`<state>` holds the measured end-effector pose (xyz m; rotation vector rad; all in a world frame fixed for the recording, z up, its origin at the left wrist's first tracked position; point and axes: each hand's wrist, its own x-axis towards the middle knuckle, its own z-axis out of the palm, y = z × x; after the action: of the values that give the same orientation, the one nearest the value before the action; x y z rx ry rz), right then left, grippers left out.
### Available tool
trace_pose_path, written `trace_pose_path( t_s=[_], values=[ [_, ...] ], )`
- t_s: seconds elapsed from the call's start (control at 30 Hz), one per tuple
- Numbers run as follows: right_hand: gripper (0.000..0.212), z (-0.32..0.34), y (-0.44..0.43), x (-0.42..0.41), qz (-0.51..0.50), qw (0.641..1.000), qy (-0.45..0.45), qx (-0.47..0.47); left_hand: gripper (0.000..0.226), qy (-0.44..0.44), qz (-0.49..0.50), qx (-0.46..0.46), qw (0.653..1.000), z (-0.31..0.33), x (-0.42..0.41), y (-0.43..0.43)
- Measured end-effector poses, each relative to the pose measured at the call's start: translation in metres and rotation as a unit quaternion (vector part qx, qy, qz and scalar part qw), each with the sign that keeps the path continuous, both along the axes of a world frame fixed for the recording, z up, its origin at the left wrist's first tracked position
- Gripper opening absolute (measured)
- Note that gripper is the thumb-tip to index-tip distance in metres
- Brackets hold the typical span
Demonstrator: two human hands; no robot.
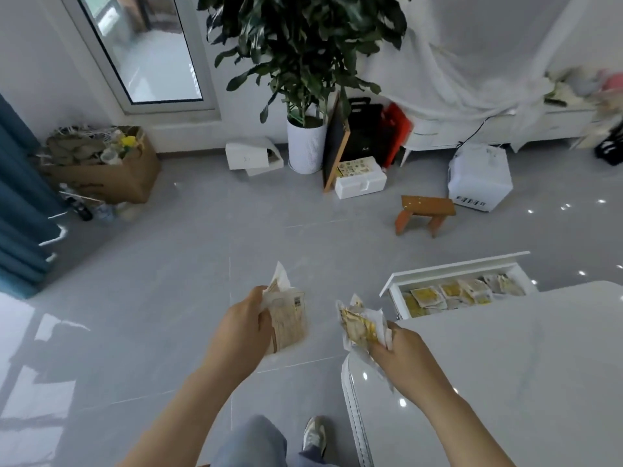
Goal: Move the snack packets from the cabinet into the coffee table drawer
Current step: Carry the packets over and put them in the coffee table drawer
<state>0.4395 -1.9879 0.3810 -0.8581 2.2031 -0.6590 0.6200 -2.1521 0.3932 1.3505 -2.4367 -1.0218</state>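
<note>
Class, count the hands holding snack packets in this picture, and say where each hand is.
2. The left hand holds packets above the floor; the right hand holds packets at the coffee table's near edge, short of the open drawer.

Pale grey glossy floor tiles (188,264) reflect small bright ceiling lights on the right and broad daylight at lower left. A white-framed glass door (148,52) stands in the white back wall. A blue curtain (20,203) hangs at the left edge, beside a cardboard box (111,176) stuffed with scraps. A leafy plant (303,38) rises from a ribbed white pot (305,146), with a white box (251,156) on the floor to its left and a foam box (360,182) to its right. A small wooden stool (424,210) stands near a white appliance (478,178). A white sheet (455,62) drapes over a low white cabinet (488,128)
</note>
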Motion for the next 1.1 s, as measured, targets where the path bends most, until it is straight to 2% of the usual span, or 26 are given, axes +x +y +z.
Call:
trace_pose_path(
  t_s=[0.13,0.27,0.63,0.97,1.1],
  values=[
    [0.010,-0.009,-0.028,-0.032,-0.027,0.999,-0.002,0.023,0.038,-0.013,-0.026,0.023,0.999,-0.005,-0.039,-0.041],
    [0.012,-0.021,-0.067,-0.059,-0.065,0.997,-0.011,0.040,0.039,-0.015,-0.056,0.005,0.998,-0.013,-0.083,-0.096],
    [0.013,-0.028,-0.184,-0.105,-0.231,0.972,-0.035,0.038,0.036,-0.039,-0.228,0.005,0.973,-0.016,-0.187,-0.251],
    [0.005,-0.034,-0.218,-0.185,-0.322,0.945,-0.034,0.046,0.036,-0.060,-0.353,-0.005,0.934,-0.021,-0.323,-0.298],
    [0.012,-0.041,-0.223,-0.237,-0.323,0.944,-0.025,0.060,0.033,-0.050,-0.384,0.000,0.922,-0.025,-0.384,-0.303]
  ],
)
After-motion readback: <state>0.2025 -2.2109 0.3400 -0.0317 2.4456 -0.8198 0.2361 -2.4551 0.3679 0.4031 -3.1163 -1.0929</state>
